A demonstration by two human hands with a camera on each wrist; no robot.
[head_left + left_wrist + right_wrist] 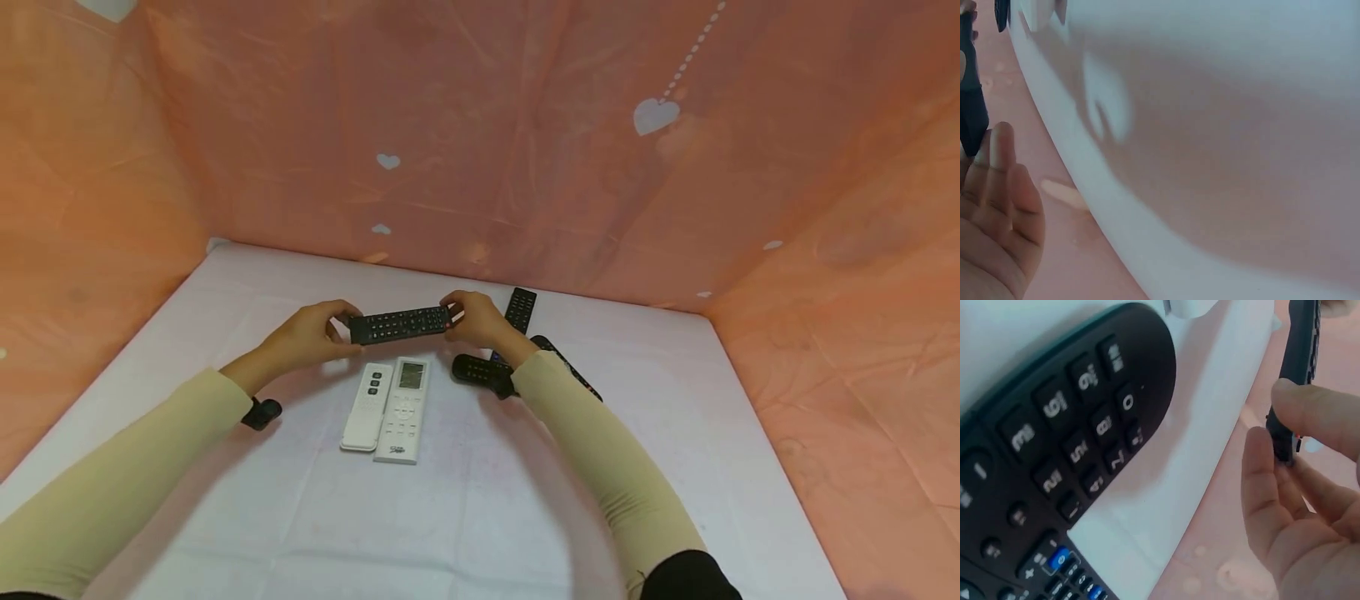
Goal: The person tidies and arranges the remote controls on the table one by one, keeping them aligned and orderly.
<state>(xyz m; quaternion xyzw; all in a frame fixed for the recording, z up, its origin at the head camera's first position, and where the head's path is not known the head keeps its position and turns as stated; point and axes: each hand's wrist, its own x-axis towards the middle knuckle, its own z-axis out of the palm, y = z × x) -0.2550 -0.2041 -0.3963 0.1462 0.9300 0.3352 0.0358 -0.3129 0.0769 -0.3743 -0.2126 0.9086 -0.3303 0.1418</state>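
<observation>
Head view: one black remote control (400, 325), raised over the white surface (450, 517). Left grip (315, 335) pinches one end; right grip (476, 319) pinches the other. On the surface, side by side, nearer the wearer: white remote with screen (405, 421); slimmer white remote (365, 417), three dark buttons. At least three other black remotes (476, 370) lie near the right forearm (517, 348), partly hidden.

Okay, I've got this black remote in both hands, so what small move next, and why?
I'd probably turn the black remote to line up with the two white remotes: they lie side by side, pointing away from you, while your left hand and right hand hold this one crosswise by its ends.
</observation>
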